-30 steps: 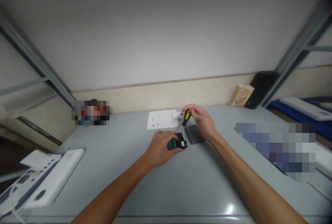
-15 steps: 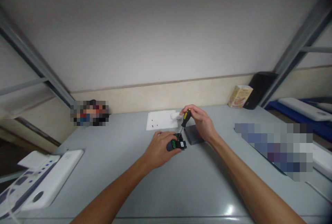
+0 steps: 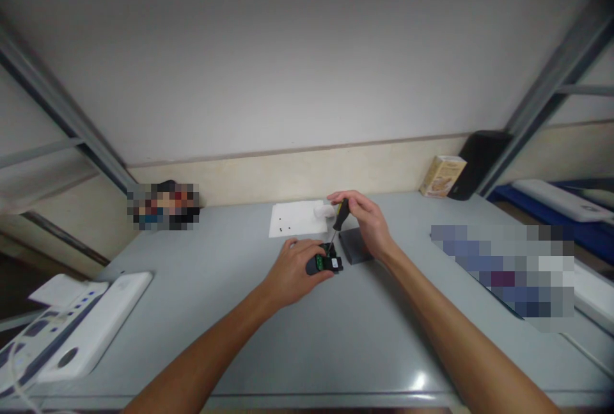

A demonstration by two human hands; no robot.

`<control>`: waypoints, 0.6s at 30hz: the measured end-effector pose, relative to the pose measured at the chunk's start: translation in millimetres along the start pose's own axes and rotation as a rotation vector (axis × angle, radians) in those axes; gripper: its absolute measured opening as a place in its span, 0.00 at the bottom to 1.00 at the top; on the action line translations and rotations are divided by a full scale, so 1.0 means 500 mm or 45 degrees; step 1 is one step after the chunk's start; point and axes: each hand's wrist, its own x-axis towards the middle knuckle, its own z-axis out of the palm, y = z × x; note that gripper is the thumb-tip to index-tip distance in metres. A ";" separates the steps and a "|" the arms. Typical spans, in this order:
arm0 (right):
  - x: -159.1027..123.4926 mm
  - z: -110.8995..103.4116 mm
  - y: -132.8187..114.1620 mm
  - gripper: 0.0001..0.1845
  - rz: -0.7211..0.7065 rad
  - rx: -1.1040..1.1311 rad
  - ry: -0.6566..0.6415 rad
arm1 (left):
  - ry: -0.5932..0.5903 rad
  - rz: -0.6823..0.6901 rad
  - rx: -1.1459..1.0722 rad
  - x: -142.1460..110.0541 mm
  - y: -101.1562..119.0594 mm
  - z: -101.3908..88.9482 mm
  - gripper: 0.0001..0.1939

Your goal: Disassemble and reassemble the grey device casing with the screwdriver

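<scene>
My left hand (image 3: 296, 271) is closed around a small black device (image 3: 314, 265) whose green circuit board shows; its exact kind I cannot make out. Between the fingers of my right hand (image 3: 368, 219) is a screwdriver (image 3: 341, 214) with a black and yellow handle. Its shaft slants down and its tip is at the device, near the green board. Behind the device lies a sheet of white paper (image 3: 292, 219) with several tiny dark pieces on it and a small whitish object (image 3: 323, 210). A flat dark grey slab (image 3: 354, 246) lies under my right hand.
The grey table (image 3: 288, 350) reaches back to the wall. A yellow box (image 3: 442, 176) and a black upright object (image 3: 480, 164) stand at the back right. A long white object (image 3: 103, 327) lies at the left. Blurred-out items sit at the back left and at the right.
The screwdriver's handle has turned a little, with less yellow showing, and my right fingers have shifted around it. My left hand keeps its hold; the whole view has moved slightly.
</scene>
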 end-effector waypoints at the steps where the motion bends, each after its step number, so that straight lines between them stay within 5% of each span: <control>1: 0.000 0.000 -0.001 0.11 -0.016 -0.036 0.022 | 0.000 -0.002 -0.001 0.000 0.000 0.000 0.17; 7: 0.000 -0.008 -0.005 0.14 0.131 0.028 -0.046 | 0.000 -0.006 -0.035 -0.001 -0.001 -0.001 0.15; 14: -0.003 0.002 -0.009 0.10 0.018 -0.021 -0.009 | 0.012 -0.037 -0.064 -0.002 -0.003 0.003 0.14; 18: 0.001 -0.006 -0.009 0.11 0.112 0.020 -0.057 | 0.024 -0.032 -0.067 -0.002 -0.003 0.003 0.15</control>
